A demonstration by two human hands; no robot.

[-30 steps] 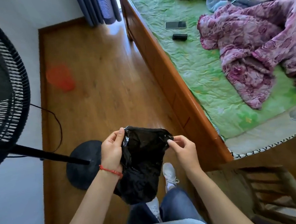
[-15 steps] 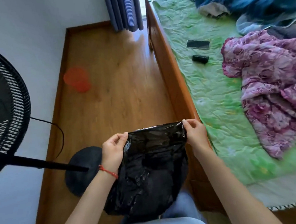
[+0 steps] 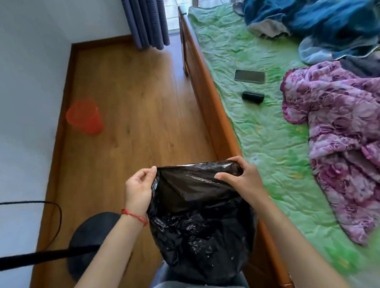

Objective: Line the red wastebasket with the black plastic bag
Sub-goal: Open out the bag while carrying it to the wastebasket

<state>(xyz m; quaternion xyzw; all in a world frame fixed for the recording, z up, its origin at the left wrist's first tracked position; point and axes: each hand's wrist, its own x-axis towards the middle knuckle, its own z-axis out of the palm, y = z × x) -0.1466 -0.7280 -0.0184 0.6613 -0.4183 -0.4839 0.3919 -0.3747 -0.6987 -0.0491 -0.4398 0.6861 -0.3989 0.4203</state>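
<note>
I hold a crinkled black plastic bag [image 3: 201, 227] in front of me, hanging down over my legs. My left hand [image 3: 139, 187] pinches the left side of its mouth. My right hand [image 3: 242, 176] grips the right side, thumb over the near edge, and the mouth gapes a little between them. The red wastebasket [image 3: 84, 117] stands on the wooden floor by the white wall, far ahead to the left, well apart from both hands. Nothing shows inside it.
A wooden bed frame [image 3: 213, 111] runs along my right, with a green sheet, a phone [image 3: 249, 76], a black roll [image 3: 253, 95] and crumpled blankets [image 3: 349, 138]. A standing fan's base [image 3: 90, 241] and pole sit at lower left. Blue curtains [image 3: 146, 19] hang ahead.
My hands pulled apart and stretched the bag's top edge wide, then spread its mouth partly open. The view tilted up, bringing the red wastebasket and bed closer into frame.
</note>
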